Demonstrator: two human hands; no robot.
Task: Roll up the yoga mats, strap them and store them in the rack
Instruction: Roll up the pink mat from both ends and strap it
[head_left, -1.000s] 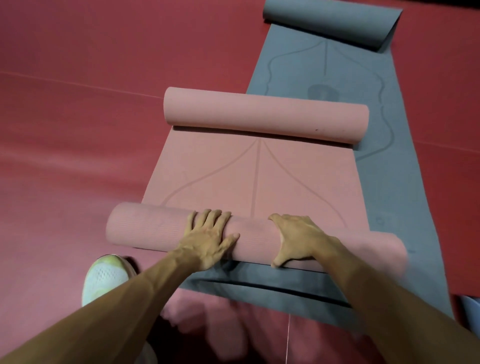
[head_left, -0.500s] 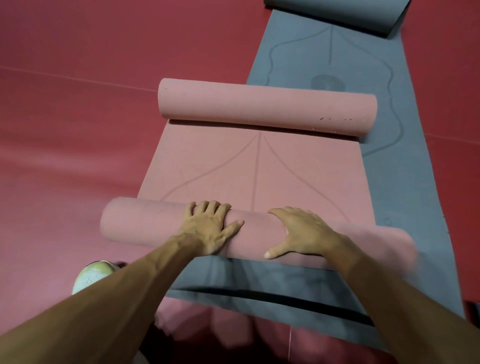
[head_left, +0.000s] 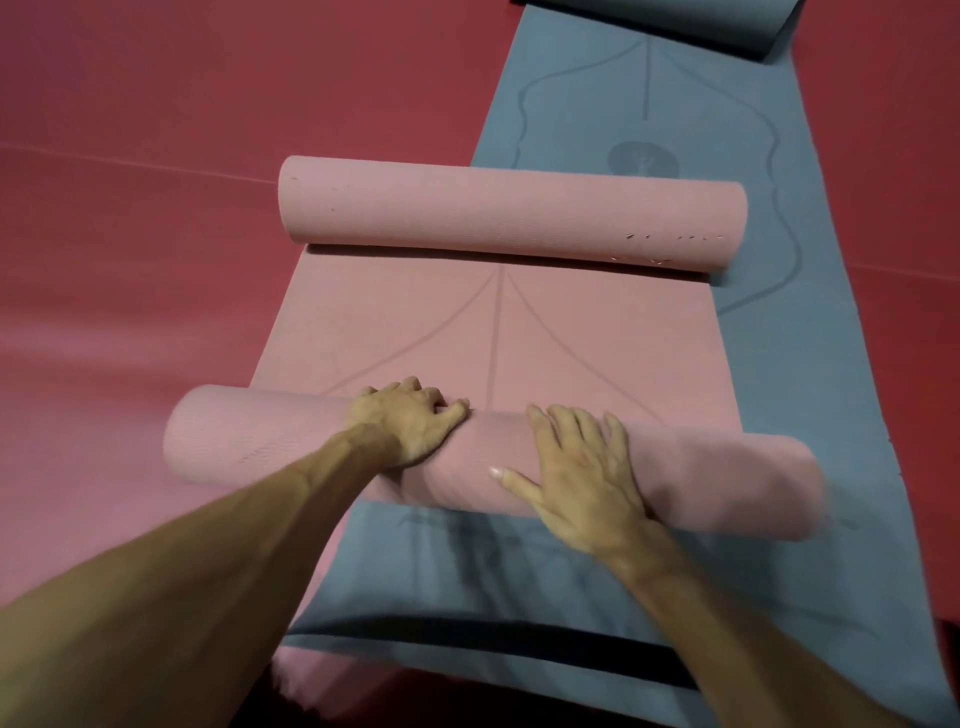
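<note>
Pink textured yoga mat (head_left: 493, 338) lying at centre over blue-grey yoga mat (head_left: 779, 389) on red floor (head_left: 156, 260) — both pink ends rolled. Left hand (head_left: 410, 423) curling fingers over near roll (head_left: 249, 447) at 6 o'clock; right hand (head_left: 576, 467) pressing flat on it, fingers spread. Far roll (head_left: 509, 213) sitting at 12 o'clock.

Left hand (head_left: 410, 421) curled — right hand (head_left: 576, 467) flat, fingers spread

I see a red floor (head_left: 156, 270), a blue-grey yoga mat (head_left: 810, 405) spread flat on it, a pink yoga mat (head_left: 571, 338) lying partly over that, partly on the floor, both ends rolled
</note>
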